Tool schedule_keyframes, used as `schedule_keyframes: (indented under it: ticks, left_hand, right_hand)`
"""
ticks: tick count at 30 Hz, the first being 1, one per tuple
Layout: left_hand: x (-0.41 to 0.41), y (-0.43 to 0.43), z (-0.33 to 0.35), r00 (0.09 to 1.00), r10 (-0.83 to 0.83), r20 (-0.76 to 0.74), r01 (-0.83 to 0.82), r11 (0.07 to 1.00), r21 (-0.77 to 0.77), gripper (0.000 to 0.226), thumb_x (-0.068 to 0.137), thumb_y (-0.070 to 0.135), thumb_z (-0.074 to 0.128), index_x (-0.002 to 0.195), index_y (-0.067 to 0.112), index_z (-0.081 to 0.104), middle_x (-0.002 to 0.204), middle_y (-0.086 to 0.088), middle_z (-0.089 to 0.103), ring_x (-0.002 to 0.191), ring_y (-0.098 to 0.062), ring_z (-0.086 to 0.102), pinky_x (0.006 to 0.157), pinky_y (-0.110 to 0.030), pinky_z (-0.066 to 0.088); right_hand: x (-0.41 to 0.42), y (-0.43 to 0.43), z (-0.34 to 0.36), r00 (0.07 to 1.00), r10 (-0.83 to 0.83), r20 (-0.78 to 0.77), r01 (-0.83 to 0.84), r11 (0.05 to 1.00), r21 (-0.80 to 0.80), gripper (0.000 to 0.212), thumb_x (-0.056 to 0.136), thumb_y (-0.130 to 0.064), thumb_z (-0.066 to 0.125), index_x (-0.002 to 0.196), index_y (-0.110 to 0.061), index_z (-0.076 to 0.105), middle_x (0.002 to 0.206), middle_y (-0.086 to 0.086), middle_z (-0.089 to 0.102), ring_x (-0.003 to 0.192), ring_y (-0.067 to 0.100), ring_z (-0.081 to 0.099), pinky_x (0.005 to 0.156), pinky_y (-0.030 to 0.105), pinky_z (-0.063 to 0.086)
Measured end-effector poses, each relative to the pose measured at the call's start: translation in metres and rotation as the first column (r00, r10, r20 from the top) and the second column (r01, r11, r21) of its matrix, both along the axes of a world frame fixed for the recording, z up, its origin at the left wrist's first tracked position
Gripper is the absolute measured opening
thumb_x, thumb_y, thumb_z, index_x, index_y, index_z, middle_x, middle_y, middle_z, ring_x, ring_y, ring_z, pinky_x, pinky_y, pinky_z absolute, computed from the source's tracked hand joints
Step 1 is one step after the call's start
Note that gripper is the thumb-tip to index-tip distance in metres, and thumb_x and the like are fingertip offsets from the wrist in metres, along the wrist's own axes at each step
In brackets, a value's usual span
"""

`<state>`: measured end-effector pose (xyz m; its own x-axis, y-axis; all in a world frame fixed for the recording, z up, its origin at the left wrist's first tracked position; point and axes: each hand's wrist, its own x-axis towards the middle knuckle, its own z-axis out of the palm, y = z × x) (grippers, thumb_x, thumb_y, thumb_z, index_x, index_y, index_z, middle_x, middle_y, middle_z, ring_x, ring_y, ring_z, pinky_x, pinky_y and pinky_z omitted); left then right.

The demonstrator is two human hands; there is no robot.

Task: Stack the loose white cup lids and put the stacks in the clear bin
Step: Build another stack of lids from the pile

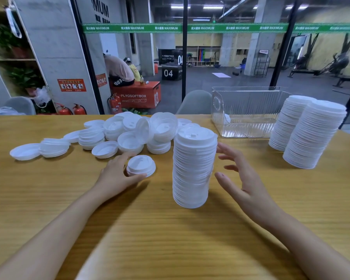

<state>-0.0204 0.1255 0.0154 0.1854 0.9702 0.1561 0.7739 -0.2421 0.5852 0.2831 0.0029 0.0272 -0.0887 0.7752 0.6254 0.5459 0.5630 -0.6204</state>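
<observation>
Three tall lid stacks stand upright on the wooden surface (170, 229): a centre stack (194, 168) at mid-frame, and a rear right stack (289, 122) and front right stack (313, 136) touching each other at the right edge. A heap of loose lids (129, 134), some nested in short piles, lies at upper centre-left; they overlap too much for an exact count. One clear bin (249, 110) sits at upper right, behind the centre stack and just beside the rear right stack; it holds one small white piece at its left end, too indistinct to identify. The left grip (117, 172) grasps a single lid (141, 164), dome up, on the surface below the heap. The right grip (240, 178) is released, fingers spread, just beside the centre stack.
</observation>
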Motion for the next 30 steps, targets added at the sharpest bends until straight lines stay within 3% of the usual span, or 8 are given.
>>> schedule_keyframes:
  ticks: [3, 6, 8, 14, 17, 21, 27, 30]
  left_hand:
    - [0.002, 0.001, -0.003, 0.998, -0.055, 0.031, 0.053, 0.998, 0.038, 0.078, 0.06, 0.071, 0.063, 0.129, 0.037, 0.051, 0.129, 0.009, 0.054, 0.124, -0.015, 0.047, 0.104, -0.041, 0.039]
    - [0.005, 0.001, -0.004, 0.99, -0.079, 0.113, 0.066, 0.991, 0.119, 0.047, 0.078, 0.032, 0.081, 0.12, 0.027, 0.061, 0.123, 0.007, 0.056, 0.114, -0.011, 0.051, 0.086, -0.007, 0.034]
    - [0.006, 0.002, -0.004, 0.986, -0.082, 0.143, 0.058, 0.985, 0.161, 0.036, 0.08, 0.021, 0.08, 0.112, 0.026, 0.063, 0.119, 0.006, 0.055, 0.108, -0.011, 0.053, 0.078, 0.001, 0.032]
    - [0.006, -0.002, 0.0, 0.968, -0.098, 0.232, 0.058, 0.983, 0.173, 0.049, 0.068, 0.045, 0.07, 0.111, 0.023, 0.067, 0.118, 0.007, 0.06, 0.11, -0.009, 0.054, 0.089, -0.019, 0.04]
    - [0.011, -0.007, 0.01, 0.953, -0.111, 0.281, 0.039, 0.967, 0.25, 0.053, 0.066, 0.055, 0.07, 0.11, 0.027, 0.066, 0.117, 0.011, 0.06, 0.11, -0.003, 0.051, 0.092, -0.017, 0.036]
    - [0.029, -0.023, 0.046, 0.885, -0.172, 0.432, 0.006, 0.933, 0.36, 0.038, 0.079, 0.041, 0.078, 0.113, 0.032, 0.063, 0.117, 0.024, 0.057, 0.111, 0.016, 0.045, 0.09, -0.007, 0.033]
    - [0.063, -0.055, 0.097, 0.793, -0.353, 0.496, 0.199, 0.921, 0.335, 0.039, 0.072, 0.055, 0.067, 0.11, 0.043, 0.066, 0.119, 0.024, 0.061, 0.118, 0.001, 0.052, 0.105, -0.034, 0.04]
    - [0.079, -0.063, 0.104, 0.794, -0.422, 0.438, 0.314, 0.901, 0.299, 0.044, 0.069, 0.058, 0.067, 0.109, 0.041, 0.067, 0.12, 0.021, 0.063, 0.119, -0.001, 0.052, 0.102, -0.026, 0.038]
  right_hand:
    - [0.001, 0.0, 0.0, 1.0, -0.002, 0.004, 0.002, 1.0, -0.002, 0.058, 0.093, -0.046, 0.051, 0.146, -0.024, 0.038, 0.144, -0.016, 0.046, 0.129, 0.014, 0.048, 0.099, 0.019, 0.04]
    - [0.001, 0.0, 0.0, 1.0, -0.004, 0.004, 0.004, 1.0, -0.001, 0.058, 0.093, -0.046, 0.051, 0.146, -0.025, 0.038, 0.143, -0.017, 0.046, 0.128, 0.014, 0.048, 0.099, 0.019, 0.041]
    - [0.001, 0.0, 0.0, 1.0, -0.005, 0.005, 0.005, 1.0, -0.002, 0.059, 0.093, -0.046, 0.051, 0.146, -0.025, 0.037, 0.143, -0.017, 0.046, 0.128, 0.014, 0.048, 0.099, 0.02, 0.041]
    - [0.0, -0.001, 0.0, 1.0, -0.004, 0.008, 0.004, 1.0, -0.004, 0.058, 0.093, -0.047, 0.051, 0.145, -0.026, 0.037, 0.143, -0.018, 0.046, 0.128, 0.014, 0.048, 0.098, 0.02, 0.041]
    - [0.001, -0.001, 0.0, 1.0, -0.011, 0.008, 0.011, 1.0, -0.004, 0.058, 0.093, -0.048, 0.051, 0.145, -0.026, 0.038, 0.142, -0.017, 0.047, 0.128, 0.012, 0.049, 0.098, 0.02, 0.041]
    - [0.001, 0.0, 0.0, 1.0, -0.017, 0.006, 0.017, 1.0, -0.002, 0.058, 0.093, -0.048, 0.051, 0.145, -0.027, 0.038, 0.142, -0.016, 0.048, 0.128, 0.011, 0.048, 0.098, 0.018, 0.041]
    - [0.001, 0.0, -0.001, 1.0, -0.023, 0.006, 0.023, 1.0, 0.0, 0.056, 0.093, -0.047, 0.051, 0.144, -0.03, 0.038, 0.142, -0.019, 0.047, 0.128, 0.013, 0.048, 0.099, 0.02, 0.041]
    - [0.001, 0.0, -0.001, 1.0, -0.021, 0.0, 0.021, 1.0, 0.003, 0.053, 0.093, -0.047, 0.051, 0.143, -0.034, 0.037, 0.141, -0.021, 0.046, 0.128, 0.013, 0.048, 0.098, 0.02, 0.041]
